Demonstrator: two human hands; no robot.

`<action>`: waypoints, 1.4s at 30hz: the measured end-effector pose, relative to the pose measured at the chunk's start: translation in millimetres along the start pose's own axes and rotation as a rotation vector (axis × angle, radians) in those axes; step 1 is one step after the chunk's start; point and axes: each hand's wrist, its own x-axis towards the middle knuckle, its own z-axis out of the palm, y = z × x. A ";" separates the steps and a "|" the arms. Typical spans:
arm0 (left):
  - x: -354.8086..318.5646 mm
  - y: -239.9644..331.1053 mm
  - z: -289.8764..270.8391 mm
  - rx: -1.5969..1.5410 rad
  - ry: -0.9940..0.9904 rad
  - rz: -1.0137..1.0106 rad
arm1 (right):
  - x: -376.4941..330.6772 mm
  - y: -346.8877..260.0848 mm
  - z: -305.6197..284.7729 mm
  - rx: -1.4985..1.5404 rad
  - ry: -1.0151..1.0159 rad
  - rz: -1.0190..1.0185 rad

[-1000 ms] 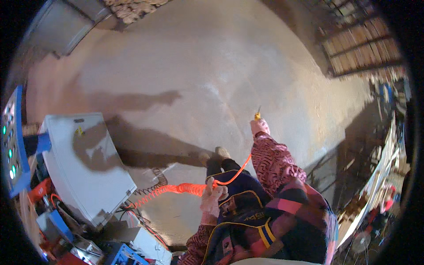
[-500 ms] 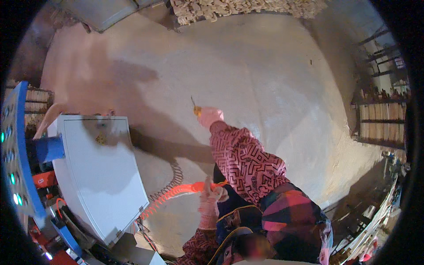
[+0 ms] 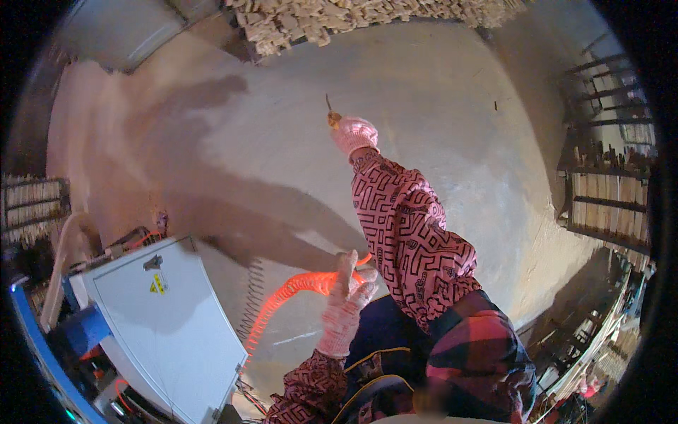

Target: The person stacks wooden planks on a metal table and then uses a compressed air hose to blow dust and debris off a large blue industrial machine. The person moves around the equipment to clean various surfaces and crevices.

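Observation:
My right hand (image 3: 357, 136), in a pink-white knit glove, is stretched out over the floor and closed around an air blow gun (image 3: 332, 119). The gun's yellowish front and thin nozzle stick out beyond the fist, tipped away from me; its handle is hidden. Closer to my body, my gloved left hand (image 3: 344, 311) grips an orange coiled air hose (image 3: 300, 283). Its thumb side faces up, and a short end of hose shows past the fingers, running behind my right sleeve. Both arms wear pink-red sleeves with a black maze pattern.
A light grey cabinet (image 3: 166, 325) with a yellow warning label stands at the left, beside a blue-edged panel (image 3: 49, 360). A dark coiled cable (image 3: 252, 297) hangs behind it. Stacked wood pieces (image 3: 367, 18) lie at the far side; racks of wood (image 3: 609, 201) stand right.
My right hand with the blow gun has moved farther out and slightly right. The left hand has risen with the hose. The view has shifted, bringing the cabinet lower.

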 end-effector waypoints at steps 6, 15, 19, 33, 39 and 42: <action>102.2 12.1 97.8 0.087 -0.001 -0.079 | 121.0 88.2 -45.7 -0.082 0.112 0.013; 280.9 8.3 246.2 -0.002 -0.081 -0.167 | 306.2 270.6 -143.1 -0.030 0.307 0.167; 332.3 3.2 285.6 0.134 -0.046 -0.148 | 343.2 323.6 -185.5 0.101 0.236 0.430; 332.6 -16.4 348.5 0.121 0.033 -0.307 | 305.5 307.0 -93.9 -0.266 -0.266 -0.053; 337.9 -22.9 381.4 0.118 -0.122 -0.442 | 317.1 465.5 -139.9 0.021 0.076 0.400; 350.7 -36.8 410.7 0.286 -0.194 -0.503 | 301.4 526.8 -202.5 0.136 0.085 0.555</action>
